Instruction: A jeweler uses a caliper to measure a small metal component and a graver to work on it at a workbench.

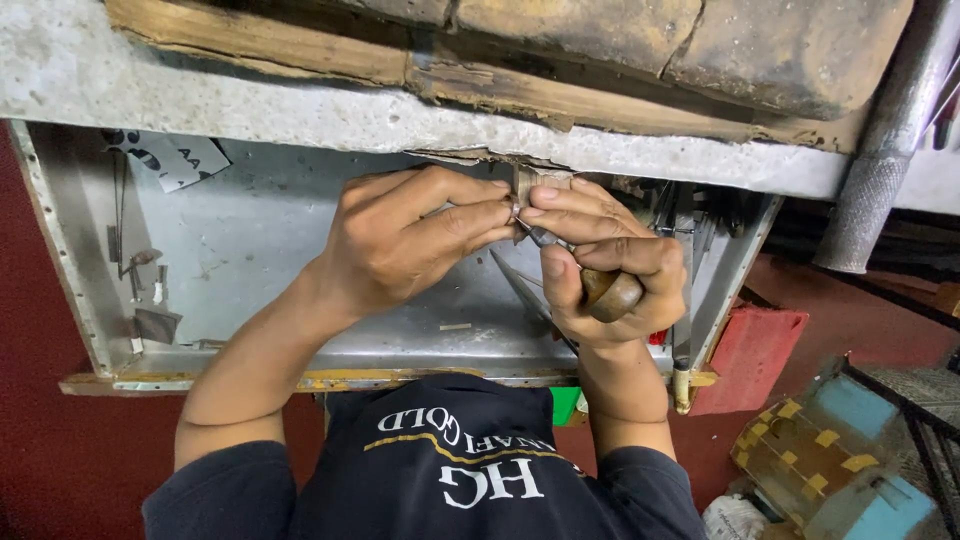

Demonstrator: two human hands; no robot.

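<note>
My left hand (410,240) pinches a small metal piece (516,212) between thumb and fingertips, braced against a wooden peg (530,180) at the bench edge. My right hand (610,270) grips a graver with a round wooden handle (612,294) in the palm; its thin steel tip (530,232) meets the small piece. Both hands touch above an open metal drawer (260,260).
A worn bench top with a cracked wooden edge (480,85) runs across the top. Small tools lie at the drawer's left (140,290) and right (700,225). A metal pipe (885,170) stands at right; a red block (750,355) and taped boxes (820,455) sit on the floor.
</note>
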